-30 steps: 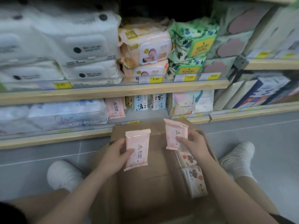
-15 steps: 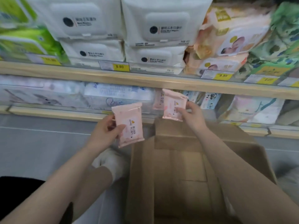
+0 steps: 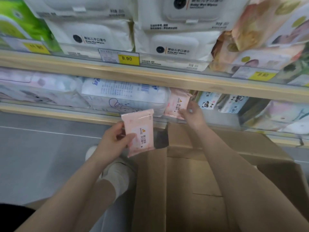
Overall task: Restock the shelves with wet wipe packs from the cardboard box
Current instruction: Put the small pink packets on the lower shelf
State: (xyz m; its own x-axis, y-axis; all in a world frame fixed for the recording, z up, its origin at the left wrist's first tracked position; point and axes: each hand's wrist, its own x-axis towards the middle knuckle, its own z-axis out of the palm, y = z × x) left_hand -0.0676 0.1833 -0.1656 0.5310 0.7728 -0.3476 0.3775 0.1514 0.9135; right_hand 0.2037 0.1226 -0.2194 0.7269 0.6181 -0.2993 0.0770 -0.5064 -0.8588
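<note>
My left hand (image 3: 111, 143) grips a small pink wet wipe pack (image 3: 139, 131) by its left edge, upright, in front of the bottom shelf's wooden lip (image 3: 70, 114). My right hand (image 3: 192, 114) holds a second pink wet wipe pack (image 3: 176, 103) at the bottom shelf, between a large blue-and-white pack (image 3: 123, 94) and the panda-print packs (image 3: 207, 102). The open cardboard box (image 3: 192, 181) sits on the floor below my right arm; its contents are hidden from here.
The upper shelf (image 3: 150, 72) carries large white baby wipe packs (image 3: 93, 36), a green pack at the left and pink-orange packs at the right, with yellow price tags (image 3: 127, 58). My white-socked foot (image 3: 117, 174) rests on the grey tiled floor (image 3: 41, 156) left of the box.
Both hands rose from the box toward the bottom shelf. The right hand's pack has gone in onto the shelf; the left hand's pack has moved up close to the shelf lip.
</note>
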